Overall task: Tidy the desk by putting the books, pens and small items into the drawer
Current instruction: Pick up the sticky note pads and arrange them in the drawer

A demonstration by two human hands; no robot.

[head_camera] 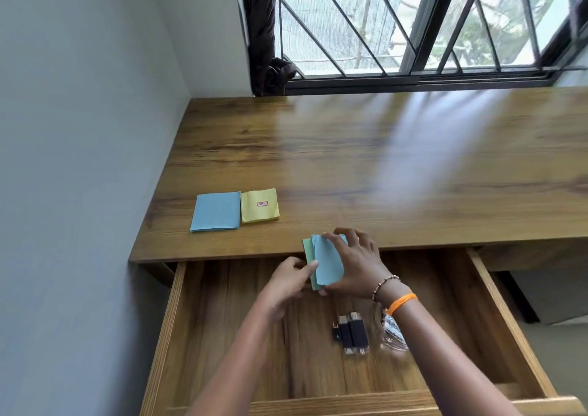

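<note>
Both of my hands hold a small stack of blue and green paper pads [326, 264] over the back edge of the open wooden drawer [165, 314]. My right hand [356, 261] covers the stack from above and the right. My left hand [288, 283] pinches its left edge. On the desk [366, 161] to the left lie a blue pad [216, 211] and a yellow pad [260, 205] with a small red label, side by side. Inside the drawer lie two black lighter-like items [351, 333] and a clear plastic packet [393, 333].
A grey wall stands along the left of the desk. A barred window [413, 24] with a dark curtain [261, 30] runs behind it. The drawer's right side [506, 314] projects out toward me.
</note>
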